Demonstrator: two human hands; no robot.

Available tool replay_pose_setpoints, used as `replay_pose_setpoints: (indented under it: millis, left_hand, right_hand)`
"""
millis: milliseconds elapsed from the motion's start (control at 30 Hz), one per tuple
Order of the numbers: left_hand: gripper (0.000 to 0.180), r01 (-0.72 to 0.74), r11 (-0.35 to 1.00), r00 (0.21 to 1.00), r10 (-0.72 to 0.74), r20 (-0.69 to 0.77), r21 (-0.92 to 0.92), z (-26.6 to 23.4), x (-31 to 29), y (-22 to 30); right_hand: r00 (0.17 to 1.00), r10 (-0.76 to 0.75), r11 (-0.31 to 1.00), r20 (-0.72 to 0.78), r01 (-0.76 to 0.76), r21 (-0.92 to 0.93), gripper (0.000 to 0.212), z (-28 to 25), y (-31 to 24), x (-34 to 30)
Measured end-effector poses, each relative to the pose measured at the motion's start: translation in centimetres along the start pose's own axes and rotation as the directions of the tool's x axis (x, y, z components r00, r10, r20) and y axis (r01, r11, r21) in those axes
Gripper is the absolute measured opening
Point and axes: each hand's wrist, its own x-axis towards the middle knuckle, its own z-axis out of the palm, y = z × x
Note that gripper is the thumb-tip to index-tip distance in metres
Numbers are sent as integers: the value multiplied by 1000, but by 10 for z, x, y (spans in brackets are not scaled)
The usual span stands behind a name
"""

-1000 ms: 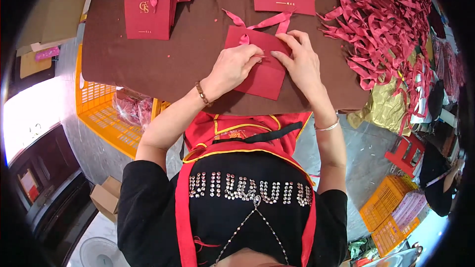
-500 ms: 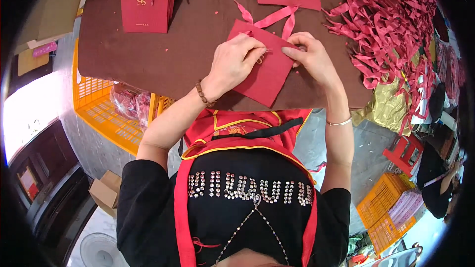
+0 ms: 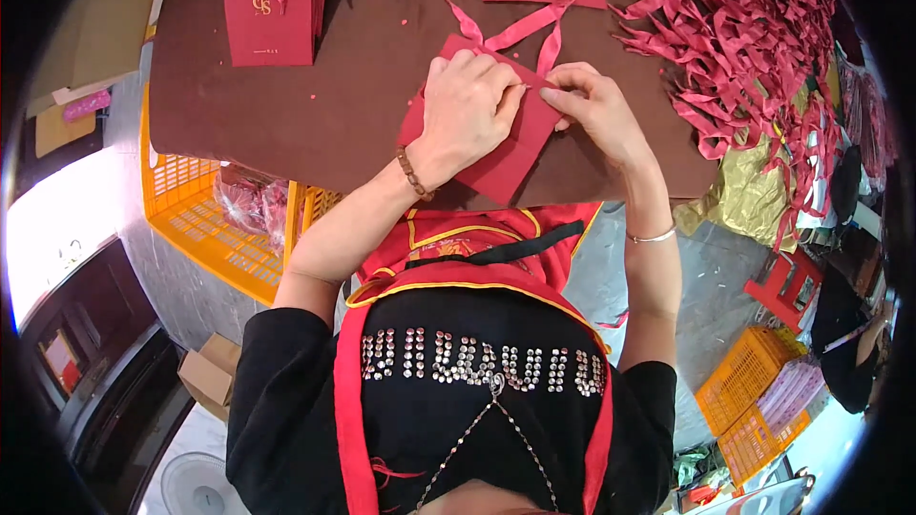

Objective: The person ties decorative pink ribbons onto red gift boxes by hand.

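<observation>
Near the table's (image 3: 239, 119) front edge, the left hand (image 3: 470, 107) pinches its fingertips together over the red bag (image 3: 508, 167), catch unclear, while the half-curled right hand (image 3: 593, 112) nips the bag's side, probably steadying it.

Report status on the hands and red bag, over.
Left hand pinched over red bag; right hand at its right edge, grip unclear. Bag askew, partly hidden by left hand. Ribbon heap off right, apart from hands.
</observation>
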Motion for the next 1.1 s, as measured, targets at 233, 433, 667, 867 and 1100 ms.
replay_pose_setpoints:
  millis: [233, 433, 667, 867, 1100]
  left_hand:
    - [9, 18, 999, 999, -17, 43, -26, 5, -1, 1]
    - [10, -105, 990, 994, 105, 2, 94, 6, 1, 9]
    - [9, -177, 963, 984, 177, 15, 205, 5, -2, 19]
    - [8, -257, 951, 962, 269, -48, 173, -6, 2, 19]
    - [10, -244, 957, 969, 234, 83, 154, -25, 14, 15]
  right_hand:
    - [999, -50, 998, -3, 50, -26, 21, -1, 4, -1]
    - [995, -96, 994, -15, 95, -63, 21, 1, 7, -2]
    - [994, -108, 991, 12, 109, -83, 14, 3, 0, -12]
    - [980, -197, 976, -33, 192, -103, 14, 3, -17, -26]
    - [924, -381, 848, -26, 338, -409, 16, 5, -28, -34]
